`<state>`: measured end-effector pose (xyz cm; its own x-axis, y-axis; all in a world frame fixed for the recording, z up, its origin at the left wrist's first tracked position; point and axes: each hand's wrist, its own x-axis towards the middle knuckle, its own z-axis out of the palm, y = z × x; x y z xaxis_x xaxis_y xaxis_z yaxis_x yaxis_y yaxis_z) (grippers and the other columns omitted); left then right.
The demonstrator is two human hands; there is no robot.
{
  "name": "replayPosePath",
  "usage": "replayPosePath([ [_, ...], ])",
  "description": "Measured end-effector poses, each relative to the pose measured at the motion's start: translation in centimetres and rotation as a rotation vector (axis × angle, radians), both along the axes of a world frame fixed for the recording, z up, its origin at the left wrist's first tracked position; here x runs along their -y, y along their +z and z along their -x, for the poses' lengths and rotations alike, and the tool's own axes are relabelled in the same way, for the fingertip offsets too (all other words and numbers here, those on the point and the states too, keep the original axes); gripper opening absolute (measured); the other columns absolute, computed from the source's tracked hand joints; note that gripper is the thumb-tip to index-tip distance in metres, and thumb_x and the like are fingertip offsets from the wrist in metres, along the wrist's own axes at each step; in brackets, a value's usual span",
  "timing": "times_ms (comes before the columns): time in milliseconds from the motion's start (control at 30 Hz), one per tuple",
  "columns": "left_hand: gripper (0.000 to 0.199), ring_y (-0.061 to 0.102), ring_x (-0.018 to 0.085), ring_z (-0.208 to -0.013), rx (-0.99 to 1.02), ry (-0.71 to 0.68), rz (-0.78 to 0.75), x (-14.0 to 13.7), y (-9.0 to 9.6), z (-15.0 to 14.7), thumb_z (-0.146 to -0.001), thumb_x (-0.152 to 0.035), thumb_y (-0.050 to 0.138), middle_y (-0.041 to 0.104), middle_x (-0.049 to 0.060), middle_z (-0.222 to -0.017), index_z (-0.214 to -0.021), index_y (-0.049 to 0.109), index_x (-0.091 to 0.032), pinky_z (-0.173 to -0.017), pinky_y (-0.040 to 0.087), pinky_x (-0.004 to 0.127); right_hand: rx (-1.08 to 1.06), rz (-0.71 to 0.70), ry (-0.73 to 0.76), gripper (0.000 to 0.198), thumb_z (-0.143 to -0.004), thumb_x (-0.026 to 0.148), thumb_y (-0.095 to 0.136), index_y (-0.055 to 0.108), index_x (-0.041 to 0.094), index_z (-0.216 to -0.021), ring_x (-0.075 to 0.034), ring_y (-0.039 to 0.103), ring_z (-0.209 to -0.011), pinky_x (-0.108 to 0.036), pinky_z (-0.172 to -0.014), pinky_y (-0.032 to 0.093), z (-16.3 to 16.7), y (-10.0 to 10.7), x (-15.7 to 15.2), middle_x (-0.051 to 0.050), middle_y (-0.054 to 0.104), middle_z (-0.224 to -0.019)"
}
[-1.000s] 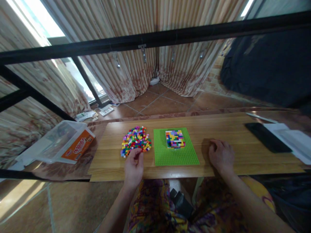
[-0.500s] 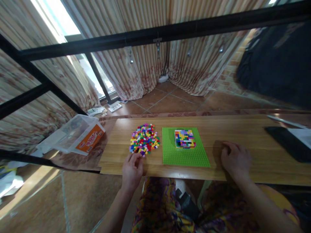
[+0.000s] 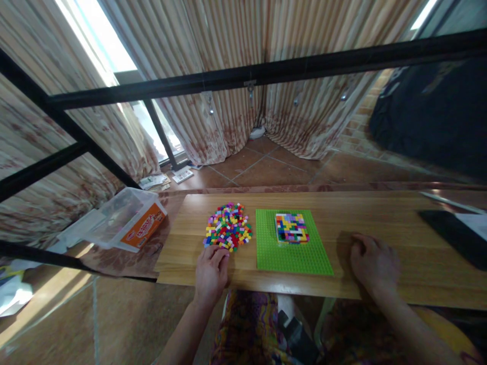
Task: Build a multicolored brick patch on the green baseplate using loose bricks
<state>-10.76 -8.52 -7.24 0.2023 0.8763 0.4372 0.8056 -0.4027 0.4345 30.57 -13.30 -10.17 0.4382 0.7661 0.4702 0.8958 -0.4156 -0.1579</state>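
A pile of small colourful building bricks (image 3: 228,225) lies on the left part of the wooden table (image 3: 361,203). At its near edge is my left hand (image 3: 211,271), fingers curled and closed together; whatever they hold, if anything, is hidden. To the right of the pile lies a green baseplate (image 3: 292,259), flat on the tabletop. A low, squarish block of multicoloured bricks (image 3: 292,227) stands on its upper middle part. My right hand (image 3: 375,263) rests on the table right of the baseplate, its fingers curled in; their inner side does not show.
A clear plastic box (image 3: 125,215) with an orange label stands left of the table. At the table's right lies a dark flat object (image 3: 452,235) with white paper on it. Black metal bars (image 3: 266,73) cross beyond the table, before striped curtains (image 3: 228,30).
The whole view has tilted up a little, so the table sits lower in the picture. My left hand stays by the pile's near edge; my right hand stays in place.
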Motion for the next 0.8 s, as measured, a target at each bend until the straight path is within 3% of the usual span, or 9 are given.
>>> replayPosePath([
  [233,0.015,0.064,0.021,-0.086,0.114,-0.037,0.053,0.1,1.4,-2.2,-0.090,-0.021,0.048,0.068,0.006,-0.092,-0.090,0.063,-0.022,-0.077,0.052,0.035,0.021,-0.035,-0.001,0.030,-0.085,0.025,0.045,0.069,0.016,-0.099,-0.027,0.059,-0.085,-0.040,-0.076,0.044,-0.3,-0.7,-0.2,-0.013,0.069,-0.100],
  [367,0.016,0.066,0.017,-0.076,0.219,-0.151,0.189,-0.4,2.8,-5.8,-0.092,-0.022,0.046,0.070,0.003,-0.083,-0.091,0.062,-0.023,-0.068,0.051,0.028,0.005,-0.029,-0.011,0.029,-0.085,0.024,0.045,0.069,0.016,-0.100,-0.026,0.058,-0.086,-0.039,-0.076,0.043,0.0,-0.5,-0.3,-0.013,0.068,-0.102],
  [533,0.018,0.066,0.015,-0.076,0.333,-0.210,0.267,-1.8,3.5,-10.4,-0.090,-0.018,0.049,0.071,0.003,-0.085,-0.091,0.067,-0.022,-0.069,0.050,0.027,-0.016,-0.038,-0.005,0.028,-0.085,0.024,0.045,0.068,0.016,-0.100,-0.026,0.057,-0.089,-0.038,-0.078,0.042,0.2,-0.2,-0.3,-0.012,0.068,-0.102],
  [800,0.018,0.066,0.018,-0.079,0.252,-0.272,0.244,-3.2,3.2,-13.1,-0.089,-0.017,0.051,0.071,0.006,-0.085,-0.088,0.069,-0.020,-0.072,0.050,0.029,-0.028,-0.040,-0.026,0.027,-0.085,0.021,0.046,0.069,0.017,-0.100,-0.024,0.056,-0.088,-0.037,-0.078,0.042,0.5,0.2,-0.4,-0.010,0.068,-0.103],
])
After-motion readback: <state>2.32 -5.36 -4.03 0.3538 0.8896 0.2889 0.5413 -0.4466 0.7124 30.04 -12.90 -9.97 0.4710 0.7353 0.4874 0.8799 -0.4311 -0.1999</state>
